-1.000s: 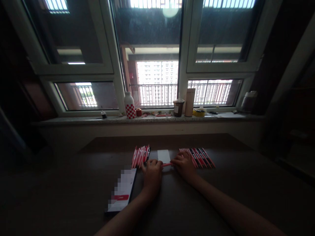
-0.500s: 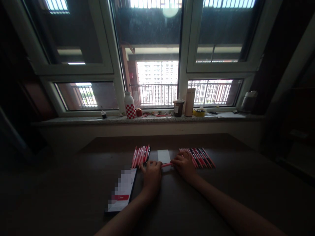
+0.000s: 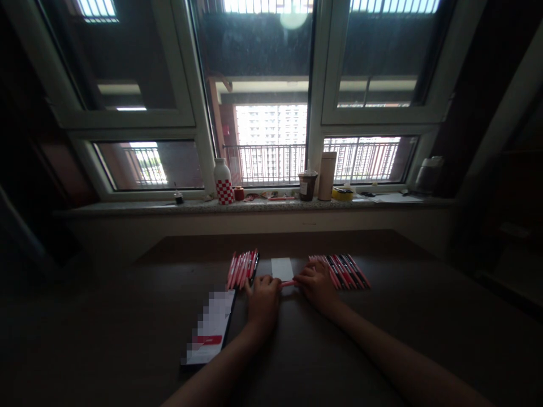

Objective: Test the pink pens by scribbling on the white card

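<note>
A pink pen (image 3: 287,284) lies crosswise between my two hands, just below a small white card (image 3: 282,269) on the table. My left hand (image 3: 263,299) is closed on the pen's left end, its thumb sticking out to the left. Fingertips of my right hand (image 3: 316,281) pinch the other end. Left of my hands is a row of pink, red and black pens (image 3: 243,270). A second row of pens (image 3: 348,272) fans out on the right, partly hidden by my right hand.
A phone-like flat device (image 3: 212,325) with a lit, partly blurred face lies by my left forearm on the dark table (image 3: 114,328). On the windowsill stand a checkered bottle (image 3: 224,182), a cup (image 3: 307,185), a tall tumbler (image 3: 326,176) and a yellow tape roll (image 3: 343,194).
My left hand has shifted very slightly right along the pen, and less of the pen shows between the hands. My right hand stays in place.
</note>
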Tool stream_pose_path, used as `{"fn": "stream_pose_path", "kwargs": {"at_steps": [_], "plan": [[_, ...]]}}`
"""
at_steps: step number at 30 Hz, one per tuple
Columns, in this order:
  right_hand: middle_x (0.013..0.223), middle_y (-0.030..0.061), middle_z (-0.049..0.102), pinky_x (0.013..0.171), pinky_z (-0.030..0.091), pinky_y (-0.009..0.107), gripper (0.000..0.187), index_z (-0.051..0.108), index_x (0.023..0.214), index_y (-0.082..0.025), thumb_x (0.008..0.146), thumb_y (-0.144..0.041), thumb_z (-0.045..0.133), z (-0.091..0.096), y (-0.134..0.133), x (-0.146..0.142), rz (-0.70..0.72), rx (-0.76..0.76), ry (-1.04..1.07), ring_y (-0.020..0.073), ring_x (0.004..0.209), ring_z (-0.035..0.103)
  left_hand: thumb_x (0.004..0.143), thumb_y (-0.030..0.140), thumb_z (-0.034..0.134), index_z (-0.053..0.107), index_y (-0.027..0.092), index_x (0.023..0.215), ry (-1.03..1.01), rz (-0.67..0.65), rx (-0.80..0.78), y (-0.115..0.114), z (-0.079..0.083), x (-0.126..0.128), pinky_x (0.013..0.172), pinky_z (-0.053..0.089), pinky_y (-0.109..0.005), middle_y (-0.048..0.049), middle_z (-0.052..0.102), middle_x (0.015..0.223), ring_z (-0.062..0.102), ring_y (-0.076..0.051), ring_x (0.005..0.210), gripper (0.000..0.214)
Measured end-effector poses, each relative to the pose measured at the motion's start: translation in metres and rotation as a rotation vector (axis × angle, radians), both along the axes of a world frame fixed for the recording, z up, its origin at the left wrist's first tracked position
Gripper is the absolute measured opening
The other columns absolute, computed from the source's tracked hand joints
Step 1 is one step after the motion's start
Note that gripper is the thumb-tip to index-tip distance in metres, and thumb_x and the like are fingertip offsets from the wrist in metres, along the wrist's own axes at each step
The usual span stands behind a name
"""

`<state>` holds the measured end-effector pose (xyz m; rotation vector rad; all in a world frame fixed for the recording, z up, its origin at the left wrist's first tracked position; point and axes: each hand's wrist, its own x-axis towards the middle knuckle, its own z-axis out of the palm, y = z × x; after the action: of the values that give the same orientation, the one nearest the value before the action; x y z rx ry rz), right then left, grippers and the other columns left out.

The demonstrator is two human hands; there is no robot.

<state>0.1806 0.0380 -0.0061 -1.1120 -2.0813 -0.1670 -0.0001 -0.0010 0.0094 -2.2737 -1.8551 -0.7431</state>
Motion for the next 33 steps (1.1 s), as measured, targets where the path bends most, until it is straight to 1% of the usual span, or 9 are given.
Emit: {"fn": "stream_pose_path", "kwargs": {"at_steps": [5,10,12,17,21,24,26,30,33], "plan": [[0.083,-0.0012,0.069,0.099,0.017,0.045,0.009,0.072,0.087,-0.03,0.081,-0.026,0.067,0.0009,-0.0008,-0.0001,-0.007,-0.007,-0.003,0.023,0.1,0.046,0.091,0.033,0.038,0.064,0.028,0.098,0.02,0.007,0.014,0.0003,-0.0017,0.0,0.101,0.023,-0.053,-0.0021,0.063,0.1,0.048,-0.023,0.102,0.027],[0.084,-0.0017,0.069,0.1,0.017,0.044,0.009,0.072,0.088,-0.03,0.081,-0.027,0.067,0.0019,-0.0011,-0.0001,-0.022,-0.017,-0.022,0.0223,0.101,0.046,0.088,0.031,0.046,0.061,0.03,0.107,-0.018,-0.001,0.001,0.002,-0.0015,-0.0003,0.103,0.021,-0.052,-0.0019,0.062,0.103,0.047,-0.023,0.105,0.025],[0.084,-0.0014,0.069,0.099,0.017,0.044,0.009,0.072,0.088,-0.03,0.081,-0.027,0.067,0.0018,-0.001,-0.0001,-0.024,-0.025,-0.024,0.0225,0.101,0.047,0.087,0.029,0.047,0.061,0.029,0.107,-0.021,-0.009,-0.004,0.0023,-0.0008,-0.0004,0.104,0.02,-0.052,-0.0018,0.062,0.103,0.047,-0.023,0.106,0.024],[0.084,-0.0011,0.069,0.1,0.016,0.044,0.009,0.072,0.089,-0.031,0.082,-0.027,0.066,0.0015,-0.0014,-0.0005,-0.018,-0.025,-0.02,0.0224,0.102,0.047,0.089,0.028,0.044,0.063,0.028,0.099,-0.013,-0.018,-0.013,0.0019,0.0003,-0.0007,0.103,0.021,-0.053,-0.0012,0.063,0.101,0.048,-0.023,0.104,0.022],[0.084,-0.0011,0.069,0.1,0.016,0.044,0.009,0.072,0.088,-0.031,0.082,-0.028,0.067,0.0017,-0.0021,-0.0008,-0.022,-0.027,-0.015,0.0222,0.101,0.047,0.091,0.031,0.039,0.062,0.029,0.099,-0.008,-0.018,-0.001,0.0012,-0.0004,-0.0005,0.102,0.022,-0.054,-0.0011,0.064,0.099,0.049,-0.022,0.102,0.025],[0.083,-0.0012,0.068,0.1,0.016,0.044,0.009,0.072,0.087,-0.031,0.082,-0.028,0.065,0.0019,-0.0026,-0.0011,-0.026,-0.032,-0.014,0.0223,0.102,0.047,0.092,0.031,0.038,0.062,0.029,0.101,-0.001,-0.015,-0.003,0.0009,-0.0007,-0.0005,0.101,0.023,-0.054,-0.0018,0.064,0.099,0.05,-0.022,0.102,0.026],[0.083,-0.0015,0.068,0.1,0.015,0.044,0.008,0.072,0.087,-0.031,0.082,-0.027,0.065,0.0021,-0.0029,-0.0012,-0.027,-0.034,-0.017,0.0222,0.103,0.047,0.091,0.032,0.04,0.062,0.029,0.102,-0.003,-0.011,-0.005,0.0008,-0.0006,-0.0007,0.101,0.023,-0.054,-0.0019,0.064,0.1,0.05,-0.023,0.103,0.025],[0.083,-0.0011,0.068,0.1,0.015,0.044,0.009,0.072,0.088,-0.031,0.082,-0.028,0.065,0.0017,-0.0027,-0.0012,-0.037,-0.035,-0.033,0.0218,0.103,0.047,0.087,0.03,0.048,0.06,0.03,0.106,-0.006,-0.02,-0.004,0.0008,-0.0001,-0.0011,0.102,0.022,-0.054,-0.0009,0.063,0.103,0.049,-0.023,0.105,0.023],[0.083,-0.0012,0.068,0.1,0.015,0.044,0.009,0.072,0.088,-0.032,0.083,-0.029,0.065,0.0008,-0.0021,-0.0011,-0.04,-0.035,-0.036,0.0218,0.103,0.046,0.086,0.027,0.048,0.061,0.03,0.104,-0.007,-0.024,-0.009,0.0012,-0.0003,-0.0013,0.103,0.021,-0.054,-0.0007,0.063,0.102,0.049,-0.023,0.105,0.022]]}}
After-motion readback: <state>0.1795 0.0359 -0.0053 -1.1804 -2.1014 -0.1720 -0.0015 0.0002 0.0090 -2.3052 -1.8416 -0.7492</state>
